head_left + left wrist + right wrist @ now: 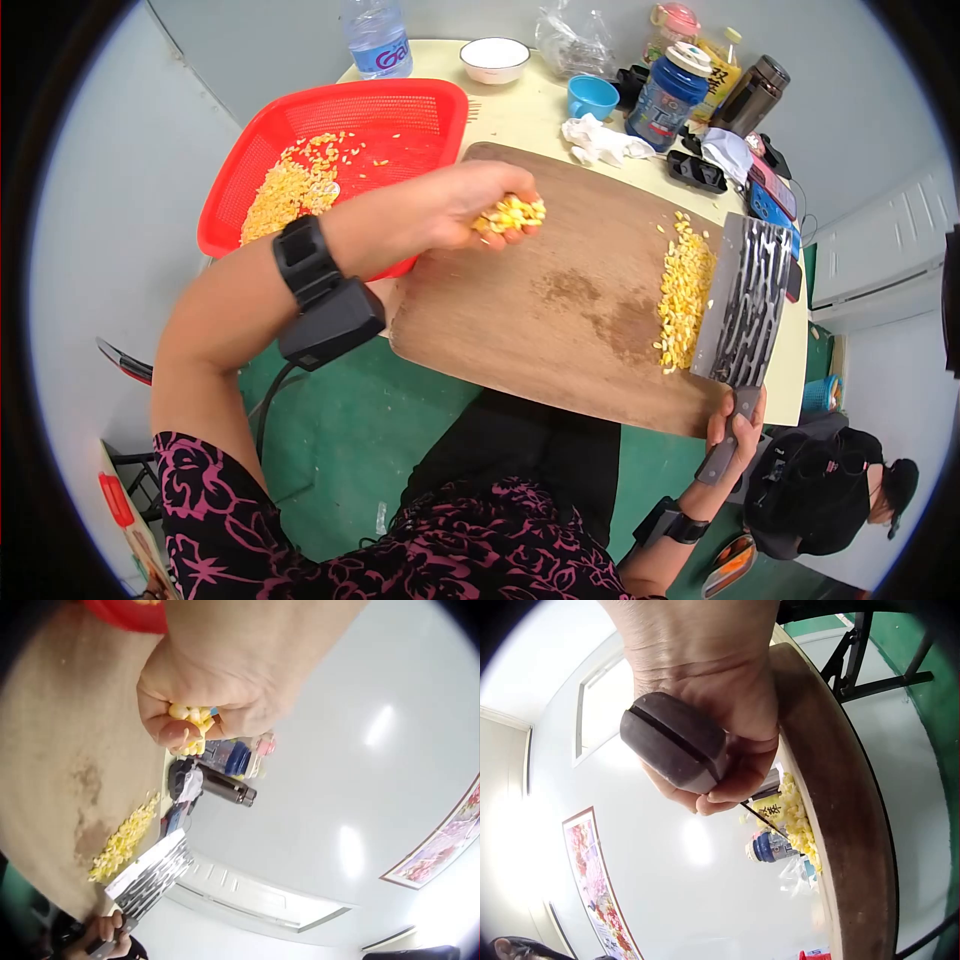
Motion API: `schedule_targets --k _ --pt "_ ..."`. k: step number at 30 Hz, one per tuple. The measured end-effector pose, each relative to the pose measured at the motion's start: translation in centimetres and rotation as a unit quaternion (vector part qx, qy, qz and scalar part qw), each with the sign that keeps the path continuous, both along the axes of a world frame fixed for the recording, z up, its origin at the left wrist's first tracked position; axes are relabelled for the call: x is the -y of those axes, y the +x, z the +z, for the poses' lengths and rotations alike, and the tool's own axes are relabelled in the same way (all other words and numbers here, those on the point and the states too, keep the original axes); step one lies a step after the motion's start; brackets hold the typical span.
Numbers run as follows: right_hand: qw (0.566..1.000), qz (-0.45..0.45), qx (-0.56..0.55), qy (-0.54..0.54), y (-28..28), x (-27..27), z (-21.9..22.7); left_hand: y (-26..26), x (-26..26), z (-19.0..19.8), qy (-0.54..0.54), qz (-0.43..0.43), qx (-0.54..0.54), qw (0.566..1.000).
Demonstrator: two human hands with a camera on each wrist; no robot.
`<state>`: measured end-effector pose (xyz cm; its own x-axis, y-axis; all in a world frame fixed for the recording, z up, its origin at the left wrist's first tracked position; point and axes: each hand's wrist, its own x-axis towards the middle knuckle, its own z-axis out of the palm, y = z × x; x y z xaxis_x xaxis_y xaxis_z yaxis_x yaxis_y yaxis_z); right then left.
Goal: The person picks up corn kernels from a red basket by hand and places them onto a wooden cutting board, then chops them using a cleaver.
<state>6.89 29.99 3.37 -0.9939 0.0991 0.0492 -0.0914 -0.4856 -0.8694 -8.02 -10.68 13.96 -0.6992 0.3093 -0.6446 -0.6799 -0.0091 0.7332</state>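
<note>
Your left hand [470, 205] cups corn kernels [512, 213] beside the part-filled red basket [420, 105]; your right hand [735, 425] grips the cleaver [745, 300], a pile [683, 290] left on the board [560, 300].

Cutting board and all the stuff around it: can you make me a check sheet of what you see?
Surface: wooden cutting board, stained, on a pale table.
Job's things: corn kernels heaped against the cleaver; more in the red basket.
Clutter: bottles, blue cup, white bowl, tissues.
Hands: left hand holds a handful of kernels; right hand grips the cleaver handle.
Cables: one from the left wrist camera.
Surroundings: green floor, another person at the lower right.
</note>
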Motion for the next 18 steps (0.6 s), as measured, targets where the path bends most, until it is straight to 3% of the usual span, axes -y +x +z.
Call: schedule_targets --k 8,14,18 --pt "0.999 0.018 0.028 -0.006 0.0 0.8 1.5 -0.9 -7.2 -4.0 -0.169 -0.080 -0.069 0.980" --pt "0.998 0.046 0.033 -0.027 0.0 0.6 2.0 -1.1 -9.5 -5.0 -0.310 -0.112 -0.210 0.920" --pt "0.997 0.058 0.038 -0.046 0.1 0.6 2.3 -1.2 -9.8 -4.6 -0.347 -0.136 -0.247 0.895"
